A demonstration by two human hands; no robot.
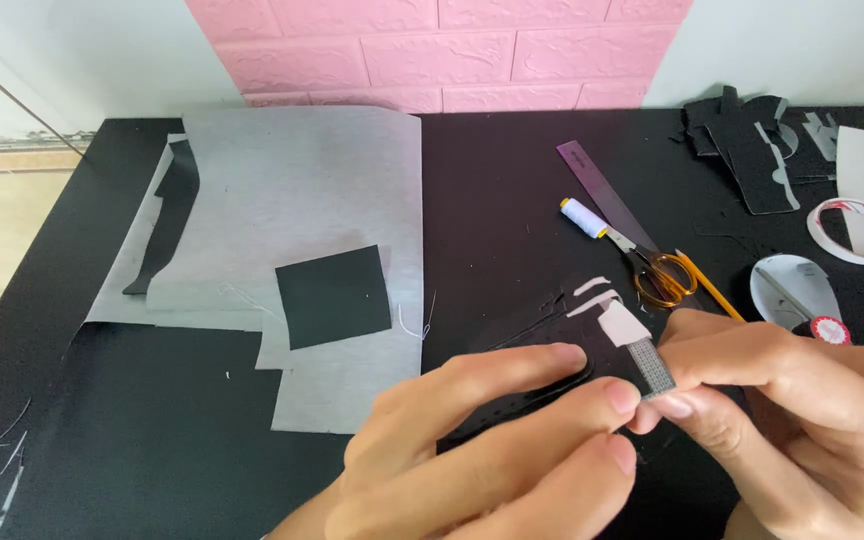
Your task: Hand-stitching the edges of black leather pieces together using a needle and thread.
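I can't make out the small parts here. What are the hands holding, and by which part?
Both hands, left hand and right hand, pinch a small grey mesh strip at its lower end.

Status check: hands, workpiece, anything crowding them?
Both hands pinch a small grey strip over black fabric. Scissors and thread spool lie just beyond, apart.

I see bright, even daylight, soft shadows under my fingers, slight blur at six o'clock, no glare.
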